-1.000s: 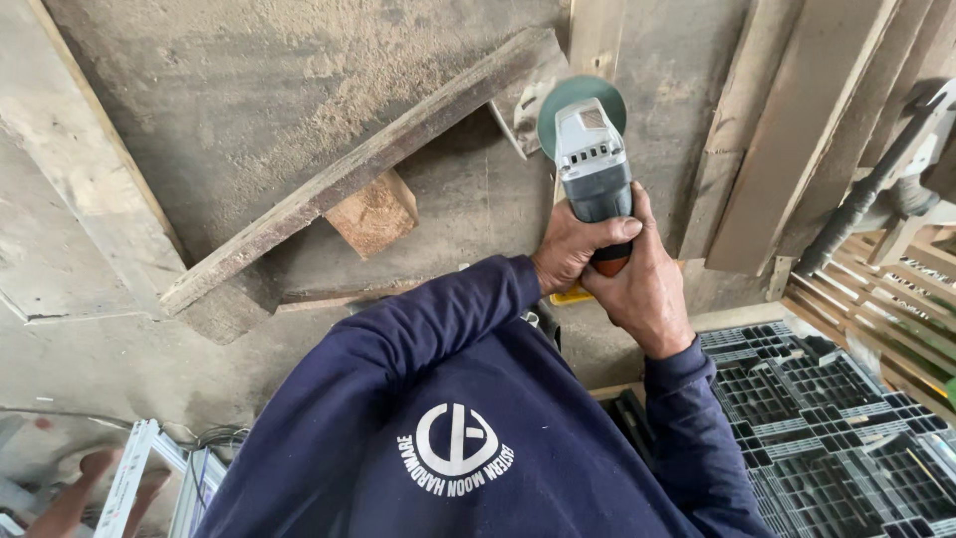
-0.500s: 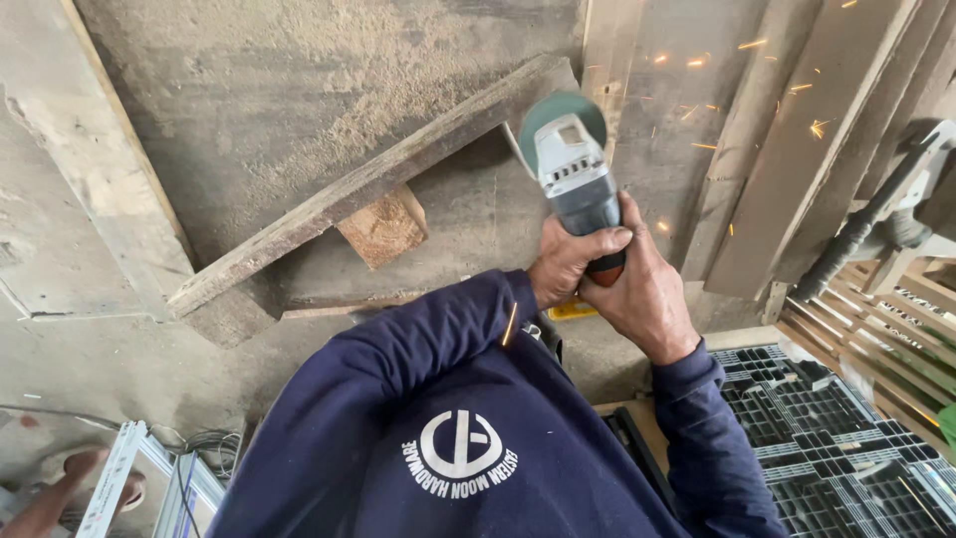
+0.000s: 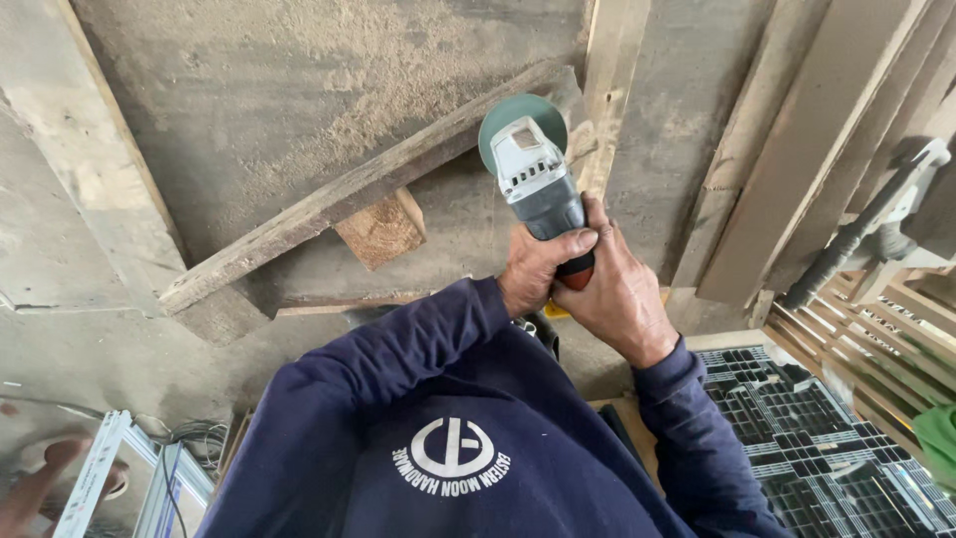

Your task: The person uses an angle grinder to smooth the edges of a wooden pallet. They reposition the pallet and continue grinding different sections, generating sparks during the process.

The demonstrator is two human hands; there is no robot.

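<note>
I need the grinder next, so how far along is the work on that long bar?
Both hands, left hand and right hand, grip the grinder, its green guard at the upper end of the bar. The bar lies propped on a wood block. No finished cut or separated piece shows, and no sparks show now. The contact point is hidden behind the guard, so what remains can't be judged.
</note>
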